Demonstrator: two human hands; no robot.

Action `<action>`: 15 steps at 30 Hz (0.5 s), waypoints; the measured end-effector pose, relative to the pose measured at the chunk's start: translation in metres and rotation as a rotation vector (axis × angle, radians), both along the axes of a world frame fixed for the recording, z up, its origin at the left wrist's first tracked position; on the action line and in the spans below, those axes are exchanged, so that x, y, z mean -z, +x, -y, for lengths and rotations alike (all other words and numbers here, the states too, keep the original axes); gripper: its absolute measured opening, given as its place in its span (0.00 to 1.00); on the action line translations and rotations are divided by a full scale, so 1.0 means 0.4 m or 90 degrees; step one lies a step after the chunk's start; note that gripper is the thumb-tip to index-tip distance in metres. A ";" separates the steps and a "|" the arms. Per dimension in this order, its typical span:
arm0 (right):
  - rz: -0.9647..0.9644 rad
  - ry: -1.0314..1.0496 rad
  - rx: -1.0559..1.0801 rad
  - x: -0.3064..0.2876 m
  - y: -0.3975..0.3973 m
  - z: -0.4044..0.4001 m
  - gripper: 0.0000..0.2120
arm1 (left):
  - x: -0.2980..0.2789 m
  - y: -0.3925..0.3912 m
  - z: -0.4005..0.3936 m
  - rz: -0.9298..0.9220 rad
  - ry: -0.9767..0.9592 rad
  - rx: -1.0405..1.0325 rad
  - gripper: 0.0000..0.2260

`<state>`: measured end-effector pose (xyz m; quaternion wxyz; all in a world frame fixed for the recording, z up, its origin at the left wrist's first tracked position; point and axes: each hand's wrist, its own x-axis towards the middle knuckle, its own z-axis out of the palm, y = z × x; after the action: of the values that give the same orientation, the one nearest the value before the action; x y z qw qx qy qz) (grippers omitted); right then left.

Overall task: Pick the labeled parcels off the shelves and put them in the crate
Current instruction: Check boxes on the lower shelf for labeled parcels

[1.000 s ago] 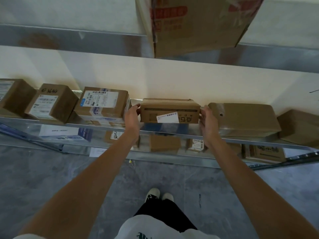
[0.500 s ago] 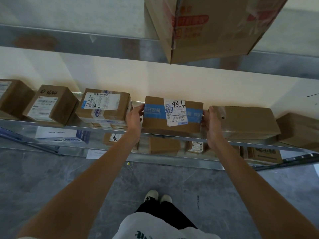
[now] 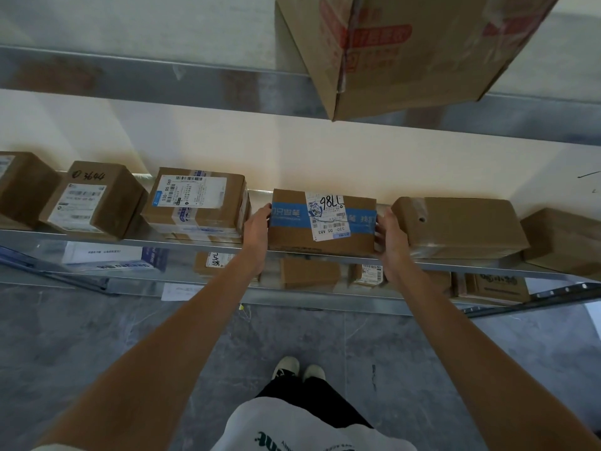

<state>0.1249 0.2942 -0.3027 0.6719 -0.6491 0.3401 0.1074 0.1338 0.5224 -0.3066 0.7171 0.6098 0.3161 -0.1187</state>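
Observation:
A brown parcel (image 3: 292,234) with blue tape and a white label marked in black pen sits on the metal shelf (image 3: 97,237), its labelled face turned up towards me. My left hand (image 3: 257,227) grips its left end and my right hand (image 3: 390,231) grips its right end. To its left stands a labelled parcel (image 3: 195,203), and further left another marked 3644 (image 3: 94,198). An unlabelled brown box (image 3: 461,226) lies just right of my right hand. No crate is in view.
A large carton (image 3: 406,50) overhangs from the upper shelf above right. More boxes lie on the lower shelf (image 3: 309,273) beneath the parcel. Another brown box (image 3: 566,242) sits at the far right. The grey floor and my shoes are below.
The parcel has been tipped over between my hands, so the blue tape and label now face up; a second ago its narrow side faced me. Both hands stay on its ends.

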 end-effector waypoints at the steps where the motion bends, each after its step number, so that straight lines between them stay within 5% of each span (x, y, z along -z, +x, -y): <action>1: -0.003 0.005 -0.009 0.003 0.000 -0.001 0.18 | 0.003 -0.001 0.002 -0.007 0.000 0.004 0.07; 15: -0.023 -0.019 -0.070 0.009 -0.001 0.017 0.25 | 0.006 0.006 -0.001 -0.034 0.057 0.068 0.10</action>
<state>0.1246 0.2875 -0.3065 0.6492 -0.6745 0.3177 0.1507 0.1364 0.5227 -0.3090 0.6730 0.6540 0.3070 -0.1583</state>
